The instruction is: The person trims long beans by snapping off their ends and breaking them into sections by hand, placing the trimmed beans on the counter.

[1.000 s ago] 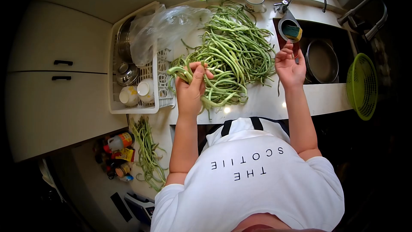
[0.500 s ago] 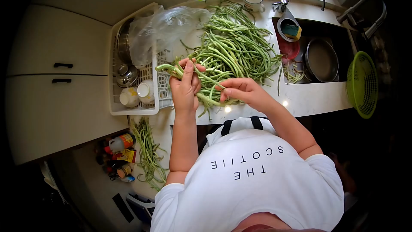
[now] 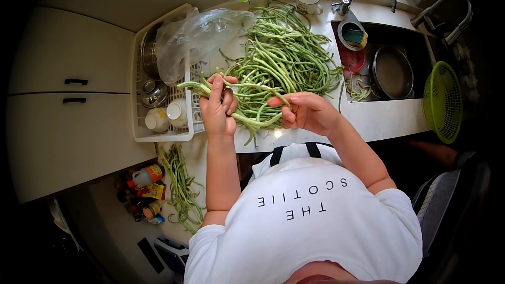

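Observation:
A large heap of long green beans lies on the white counter. My left hand is closed round a small bunch of beans, whose ends stick out to the left. From that hand a bean runs right to my right hand, which pinches it near its end between thumb and fingers. Both hands are over the near edge of the heap. A smaller pile of beans lies on the counter at the lower left.
A white dish rack with bowls and a plastic bag stands left. The sink at right holds a pan, a red bowl and bean scraps. A green colander stands beside it. Another person's leg shows at right.
My right hand came from the sink to the beans by my left hand and now grips a bean's end. My left hand moved slightly left. Another person's leg has appeared at right.

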The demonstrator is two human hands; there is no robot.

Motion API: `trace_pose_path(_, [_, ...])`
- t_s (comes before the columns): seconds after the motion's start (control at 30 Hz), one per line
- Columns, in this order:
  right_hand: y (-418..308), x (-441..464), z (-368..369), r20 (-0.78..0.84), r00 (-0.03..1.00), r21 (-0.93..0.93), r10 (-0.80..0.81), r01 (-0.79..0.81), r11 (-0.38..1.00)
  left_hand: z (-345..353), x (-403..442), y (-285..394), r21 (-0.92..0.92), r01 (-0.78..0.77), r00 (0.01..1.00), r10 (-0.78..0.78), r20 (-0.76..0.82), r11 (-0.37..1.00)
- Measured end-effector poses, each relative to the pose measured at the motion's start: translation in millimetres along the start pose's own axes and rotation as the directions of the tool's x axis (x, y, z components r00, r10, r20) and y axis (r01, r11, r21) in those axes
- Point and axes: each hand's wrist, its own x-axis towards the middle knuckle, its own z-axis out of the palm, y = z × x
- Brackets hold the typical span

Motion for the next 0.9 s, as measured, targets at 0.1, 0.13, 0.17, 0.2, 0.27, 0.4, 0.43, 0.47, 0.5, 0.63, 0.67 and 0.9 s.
trace_pose_path(0.1, [1.4,-2.4,-5.7,-0.001,1.0,-0.015,-0.011,0.011,1.0,-1.0,0.4,1.8,-0.001,-0.016,1.0,0.016,-0.002,1.0])
trace_pose_path(0.13, [2.0,-2.7,-7.2,-0.001,1.0,-0.015,-0.011,0.011,1.0,-1.1,0.4,2.0,0.0,-0.026,1.0,0.026,-0.007,1.0])
trace_pose_path(0.17, [2.6,-2.8,-8.7,-0.016,1.0,-0.027,-0.012,0.011,1.0,-1.4,0.5,2.1,0.0,-0.025,1.0,0.025,-0.006,1.0])
trace_pose_path(0.2, [2.7,-3.1,-9.4,-0.031,0.999,-0.039,-0.012,0.011,0.999,-1.8,0.6,2.0,-0.002,-0.03,1.0,0.03,-0.002,1.0])
trace_pose_path(0.27, [2.6,-4.0,-8.6,-0.09,0.996,-0.122,-0.009,-0.002,0.993,-2.3,0.6,1.7,-0.003,-0.036,0.999,0.036,0.003,0.999])
trace_pose_path(0.4, [7.6,-2.5,-12.7,-0.229,0.966,-0.521,-0.121,-0.016,0.854,1.5,-1.6,4.1,-0.003,-0.064,0.998,0.064,-0.009,0.998])
trace_pose_path(0.43, [10.7,-1.6,-13.5,-0.227,0.966,-0.521,-0.12,-0.017,0.853,3.2,-2.7,4.7,0.013,-0.078,0.997,0.079,-0.017,0.997])
trace_pose_path(0.47, [14.2,-0.9,-13.8,-0.265,0.945,-0.627,-0.192,-0.017,0.779,3.5,-3.4,3.9,0.013,-0.08,0.997,0.08,-0.019,0.997])
trace_pose_path(0.5, [16.0,-0.4,-13.6,-0.292,0.918,-0.722,-0.267,-0.028,0.691,3.7,-4.1,2.8,0.034,-0.089,0.996,0.089,-0.001,0.996])
trace_pose_path(0.63, [16.5,2.0,-17.2,-0.259,0.859,-0.933,-0.442,-0.103,0.345,6.7,-8.9,-3.2,0.073,-0.138,0.99,0.137,0.016,0.988])
trace_pose_path(0.67, [17.8,2.7,-25.6,-0.305,0.829,-0.851,-0.468,-0.016,0.526,8.6,-10.5,-5.9,0.073,-0.144,0.99,0.143,0.012,0.987])
trace_pose_path(0.9, [-16.6,-39.2,-120.6,-0.642,0.564,-0.055,-0.519,0.642,0.765,6.5,-10.5,10.1,0.062,-0.34,0.94,0.336,0.059,0.938])
